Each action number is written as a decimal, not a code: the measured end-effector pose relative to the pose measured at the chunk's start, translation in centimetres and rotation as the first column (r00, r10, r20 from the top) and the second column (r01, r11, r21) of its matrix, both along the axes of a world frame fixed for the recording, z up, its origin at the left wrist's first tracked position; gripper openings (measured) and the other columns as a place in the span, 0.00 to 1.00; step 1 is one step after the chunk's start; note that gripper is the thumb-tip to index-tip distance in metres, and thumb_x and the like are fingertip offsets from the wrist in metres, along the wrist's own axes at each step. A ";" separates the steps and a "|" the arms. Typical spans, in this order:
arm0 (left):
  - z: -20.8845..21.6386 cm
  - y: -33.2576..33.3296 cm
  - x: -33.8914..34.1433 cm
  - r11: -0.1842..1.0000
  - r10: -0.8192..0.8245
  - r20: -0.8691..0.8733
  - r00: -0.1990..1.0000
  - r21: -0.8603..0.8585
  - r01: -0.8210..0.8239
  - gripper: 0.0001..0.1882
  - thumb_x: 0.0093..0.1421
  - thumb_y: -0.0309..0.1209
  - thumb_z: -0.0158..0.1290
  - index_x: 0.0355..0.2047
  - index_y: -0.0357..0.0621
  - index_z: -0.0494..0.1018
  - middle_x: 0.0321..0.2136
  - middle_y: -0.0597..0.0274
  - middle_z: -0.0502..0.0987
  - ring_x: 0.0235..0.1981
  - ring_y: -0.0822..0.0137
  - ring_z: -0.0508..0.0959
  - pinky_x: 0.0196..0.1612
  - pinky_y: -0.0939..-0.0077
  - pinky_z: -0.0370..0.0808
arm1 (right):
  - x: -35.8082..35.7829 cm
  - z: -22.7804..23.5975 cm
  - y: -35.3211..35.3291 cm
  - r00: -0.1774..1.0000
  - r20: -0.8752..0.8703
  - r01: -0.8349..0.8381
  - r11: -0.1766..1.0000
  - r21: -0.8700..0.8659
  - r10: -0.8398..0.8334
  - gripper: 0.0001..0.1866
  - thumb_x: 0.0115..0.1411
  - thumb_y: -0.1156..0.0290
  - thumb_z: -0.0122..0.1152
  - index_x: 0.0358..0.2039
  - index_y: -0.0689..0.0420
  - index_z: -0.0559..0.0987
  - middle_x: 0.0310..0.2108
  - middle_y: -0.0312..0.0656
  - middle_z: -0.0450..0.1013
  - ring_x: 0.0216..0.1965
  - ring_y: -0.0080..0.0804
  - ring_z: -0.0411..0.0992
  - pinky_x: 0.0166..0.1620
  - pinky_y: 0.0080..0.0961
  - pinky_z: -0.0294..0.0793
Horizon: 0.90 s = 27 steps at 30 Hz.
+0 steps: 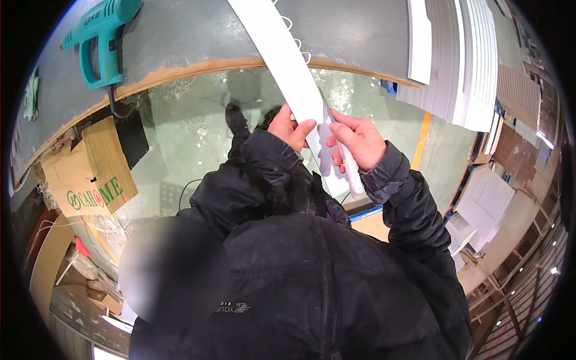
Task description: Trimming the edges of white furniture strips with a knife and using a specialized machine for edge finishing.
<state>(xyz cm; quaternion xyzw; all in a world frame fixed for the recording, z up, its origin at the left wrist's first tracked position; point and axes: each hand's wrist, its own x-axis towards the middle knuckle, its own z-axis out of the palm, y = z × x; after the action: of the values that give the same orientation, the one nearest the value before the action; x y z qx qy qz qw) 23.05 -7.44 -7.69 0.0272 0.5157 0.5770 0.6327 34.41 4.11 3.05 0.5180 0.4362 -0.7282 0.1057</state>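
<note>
A long white slat [288, 60] runs from the bench top, over its edge, down toward my body. My left hand [291, 129] grips the slat's left edge, thumb laid on its face. My right hand [360, 144] is closed around a white, wrapped-looking handle [353, 177], at the slat's right edge. Beside those fingers a grey strip lies along the slat; whether it is a blade or a shadow I cannot tell. Thin white loops of cord [298, 44] stick out along the slat's right side on the bench.
A teal heat gun [102, 39] lies on the left of the dark workbench [192, 33]. Below it stands a cardboard box [90, 171]. Stacked white slats [474, 66] are at the right. White scraps litter the green floor [192, 108].
</note>
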 end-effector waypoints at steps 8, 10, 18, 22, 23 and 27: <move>-0.2 0.2 0.3 0.991 -0.128 -0.061 0.990 0.021 0.130 0.21 0.62 0.24 0.53 0.53 0.32 0.61 0.37 0.51 0.78 0.34 0.62 0.81 0.33 0.70 0.82 | -0.8 1.0 1.0 0.960 -0.115 0.249 0.966 -0.072 -0.256 0.33 0.67 0.68 0.49 0.66 0.68 0.52 0.31 0.46 0.74 0.20 0.31 0.73 0.24 0.27 0.75; 0.0 0.7 0.8 0.993 -0.105 0.026 0.994 0.055 0.104 0.20 0.63 0.23 0.51 0.53 0.32 0.61 0.39 0.51 0.77 0.37 0.60 0.81 0.36 0.67 0.84 | 0.7 1.9 0.8 0.756 -0.293 0.637 0.761 0.122 -0.586 0.33 0.67 0.68 0.49 0.68 0.64 0.50 0.38 0.50 0.74 0.26 0.33 0.75 0.27 0.26 0.77; -1.2 0.2 3.8 0.749 -0.648 -0.239 0.723 -0.032 0.661 0.10 0.61 0.25 0.54 0.43 0.38 0.73 0.30 0.52 0.80 0.30 0.64 0.82 0.30 0.73 0.77 | 14.6 2.6 -4.8 0.873 0.404 -0.487 0.556 0.674 0.275 0.26 0.58 0.73 0.63 0.58 0.58 0.73 0.36 0.47 0.73 0.35 0.37 0.74 0.42 0.28 0.73; 4.0 4.5 -3.5 0.963 0.024 -0.994 0.107 0.051 0.263 0.15 0.51 0.25 0.61 0.41 0.42 0.76 0.36 0.52 0.78 0.40 0.55 0.78 0.44 0.64 0.75 | 18.1 0.1 -6.4 0.905 0.375 -0.423 0.519 0.743 0.202 0.26 0.56 0.71 0.66 0.56 0.55 0.74 0.34 0.48 0.72 0.33 0.42 0.73 0.37 0.31 0.74; 5.7 6.4 -5.3 0.919 0.065 -0.998 0.027 0.070 0.389 0.25 0.48 0.23 0.61 0.48 0.46 0.73 0.45 0.50 0.74 0.50 0.48 0.72 0.53 0.58 0.69 | 18.6 -0.3 -6.3 0.898 0.388 -0.441 0.450 0.777 0.210 0.27 0.55 0.70 0.67 0.56 0.55 0.74 0.33 0.47 0.71 0.31 0.41 0.74 0.34 0.32 0.75; 5.7 10.5 -6.2 0.792 0.180 -0.895 -0.407 -0.113 0.600 0.24 0.47 0.26 0.61 0.48 0.47 0.74 0.48 0.51 0.73 0.54 0.45 0.68 0.57 0.51 0.64 | 17.6 -1.9 -4.2 0.914 0.302 -0.394 0.420 0.817 0.270 0.26 0.54 0.68 0.68 0.55 0.53 0.75 0.36 0.47 0.71 0.31 0.42 0.74 0.34 0.32 0.75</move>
<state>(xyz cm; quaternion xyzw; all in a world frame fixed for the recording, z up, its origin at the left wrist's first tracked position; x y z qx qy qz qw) 16.80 3.04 -2.02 0.7441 0.6203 0.2479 0.0084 52.05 -0.13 1.14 0.4473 0.8271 -0.3405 0.0003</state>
